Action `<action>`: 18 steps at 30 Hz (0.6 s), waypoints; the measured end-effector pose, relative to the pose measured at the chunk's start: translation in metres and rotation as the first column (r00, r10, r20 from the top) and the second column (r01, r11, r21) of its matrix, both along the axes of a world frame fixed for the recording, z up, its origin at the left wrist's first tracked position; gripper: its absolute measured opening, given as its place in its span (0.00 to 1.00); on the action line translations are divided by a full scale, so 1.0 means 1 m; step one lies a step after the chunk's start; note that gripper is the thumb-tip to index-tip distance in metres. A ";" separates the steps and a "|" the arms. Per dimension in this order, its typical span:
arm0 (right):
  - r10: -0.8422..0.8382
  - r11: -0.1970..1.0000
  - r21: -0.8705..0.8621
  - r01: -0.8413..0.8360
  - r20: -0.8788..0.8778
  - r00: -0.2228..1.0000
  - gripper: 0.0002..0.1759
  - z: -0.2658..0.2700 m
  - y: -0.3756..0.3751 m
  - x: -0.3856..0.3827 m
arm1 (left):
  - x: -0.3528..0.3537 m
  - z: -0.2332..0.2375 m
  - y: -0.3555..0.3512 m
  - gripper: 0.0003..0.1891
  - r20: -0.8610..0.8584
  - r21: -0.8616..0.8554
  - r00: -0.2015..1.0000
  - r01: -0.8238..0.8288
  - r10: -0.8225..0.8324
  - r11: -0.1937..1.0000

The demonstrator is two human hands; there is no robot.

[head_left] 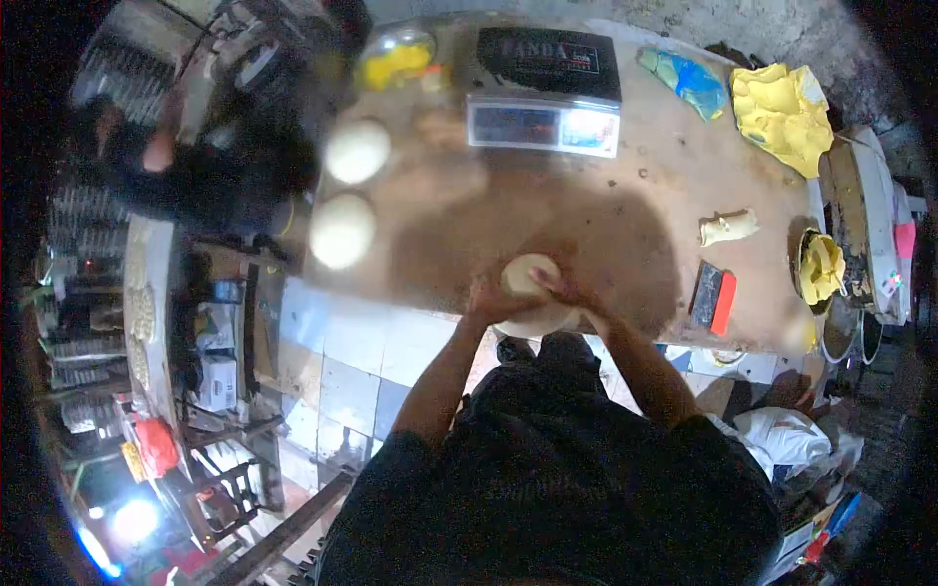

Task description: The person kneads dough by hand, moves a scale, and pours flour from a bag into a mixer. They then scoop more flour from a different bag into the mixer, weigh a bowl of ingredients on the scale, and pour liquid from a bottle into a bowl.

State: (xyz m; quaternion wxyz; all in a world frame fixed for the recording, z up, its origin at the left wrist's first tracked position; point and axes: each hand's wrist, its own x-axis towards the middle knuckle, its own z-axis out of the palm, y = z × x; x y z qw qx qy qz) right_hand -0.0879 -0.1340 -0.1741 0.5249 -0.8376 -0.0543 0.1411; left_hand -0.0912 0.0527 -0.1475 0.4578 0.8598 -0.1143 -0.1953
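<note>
A pale round piece of dough [528, 273] sits at the front edge of the work table, between my two hands. My left hand [491, 301] cups it from the left, its fingers curved along the side. From the right, my right hand [567, 291] closes over it, fingers pressing on its top and near side. A larger pale mass shows just beneath my hands, partly hidden by them. Two smooth dough balls, one farther back [358, 151] and one nearer [342, 231], rest at the left of the table.
At the back stands a digital scale [542, 132]. To the right lie a red-handled scraper [721, 301], a pale rolled piece [729, 227], a blue packet [689, 83] and crumpled yellow paper [782, 112]. Another person [210, 161] is at the left, blurred.
</note>
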 end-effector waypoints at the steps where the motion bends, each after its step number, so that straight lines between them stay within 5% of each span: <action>1: -0.053 0.969 -0.202 0.138 0.380 0.924 0.33 0.009 0.004 0.014 | 0.004 -0.007 -0.002 0.44 0.253 0.173 0.967 -0.071 0.025 0.982; 3: 0.014 0.885 -0.335 0.324 0.713 0.701 0.32 0.015 0.005 0.050 | 0.028 -0.027 -0.006 0.42 0.596 0.362 0.803 -0.263 -0.005 0.894; 4: -0.047 0.980 -0.161 0.117 0.387 0.921 0.33 0.007 0.005 0.072 | 0.042 -0.039 -0.005 0.41 0.691 0.396 0.722 -0.353 -0.022 0.848; 5: 0.007 0.996 0.090 -0.005 -0.012 1.000 0.34 0.002 0.006 0.085 | 0.060 -0.058 -0.002 0.42 0.578 0.224 0.814 -0.220 0.052 0.950; 6: 0.015 0.997 0.079 -0.013 -0.020 1.000 0.34 0.009 0.012 0.086 | 0.065 -0.060 0.001 0.44 0.434 0.019 0.897 -0.099 0.081 0.995; 7: 0.102 0.989 0.126 -0.078 -0.197 0.975 0.35 0.012 0.017 0.082 | 0.060 -0.066 0.005 0.44 0.417 0.010 0.905 -0.104 0.091 0.995; 9: 0.191 0.975 0.177 -0.131 -0.383 0.904 0.36 0.004 0.029 0.063 | 0.041 -0.057 0.012 0.45 0.144 0.314 0.987 0.019 -0.067 0.949; 10: 0.181 0.983 0.076 -0.165 -0.376 0.909 0.35 -0.003 0.039 0.047 | 0.030 -0.055 0.016 0.46 0.041 0.402 0.993 0.083 -0.109 0.912; 12: 0.168 0.968 -0.122 -0.221 -0.339 0.926 0.34 -0.013 0.054 0.027 | -0.013 -0.059 0.024 0.48 0.261 0.256 0.958 -0.191 0.123 0.948; 13: 0.264 0.933 -0.193 -0.302 -0.200 0.944 0.30 0.001 0.056 0.025 | -0.025 -0.043 0.024 0.50 0.225 0.201 0.964 -0.186 0.140 0.962; 14: 0.263 0.933 -0.194 -0.304 -0.212 0.941 0.30 0.021 0.056 0.020 | -0.027 -0.039 0.029 0.50 0.214 0.199 0.967 -0.183 0.140 0.963; 15: 0.235 0.961 0.203 -0.190 -0.228 0.945 0.27 0.039 0.054 0.008 | -0.030 -0.039 0.036 0.48 0.163 0.053 0.971 -0.188 0.177 0.981; 16: 0.123 0.971 0.227 -0.078 -0.192 0.974 0.25 0.026 0.049 0.011 | -0.037 -0.041 0.041 0.46 0.100 -0.093 0.973 -0.199 0.208 0.976; 17: 0.010 0.966 0.255 0.030 -0.153 0.988 0.24 0.014 0.045 0.013 | -0.033 -0.002 0.041 0.39 0.418 0.001 0.895 -0.172 0.156 0.985; 18: -0.063 0.993 0.099 0.069 -0.064 0.996 0.24 0.001 0.034 0.027 | -0.031 -0.006 0.050 0.39 0.413 -0.002 0.896 -0.175 0.160 0.985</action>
